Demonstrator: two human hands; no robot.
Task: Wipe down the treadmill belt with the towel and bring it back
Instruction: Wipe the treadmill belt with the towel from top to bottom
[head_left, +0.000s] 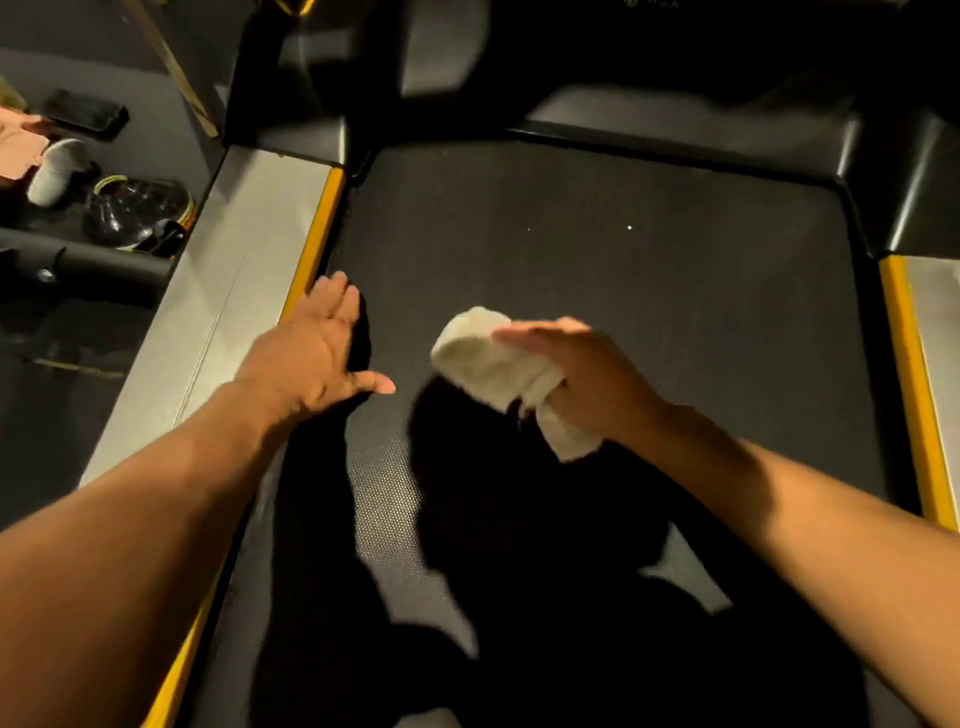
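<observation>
Right hand (587, 374): clamped on the towel (488, 364), fingers laid long over the top, thumb side tucking it in. The towel is bunched into a wad with a loose tail hanging below my palm. It sits over the middle of the belt (623, 249); the shadow falls off to one side, so I judge it lifted rather than pressed down, though I can't be sure.

Left hand (311, 353): fingers apart, holding nothing, at the belt's left edge just beside the yellow strip (317, 234). Can't tell if it bears on the belt or hovers.

Further out: grey rail (249, 260) left of the strip. Two pale specks (629, 227) on the far belt, unwiped by the look of them. Shoes (135, 213) and a phone (85, 111) on the floor beyond.

Risks:
- Wad is small, so a stroke covers a narrow band and could miss edges and specks.
- Loose tail could drag or slip from my hold.
- If I lean on the left hand and the belt rolls, I lose balance.
</observation>
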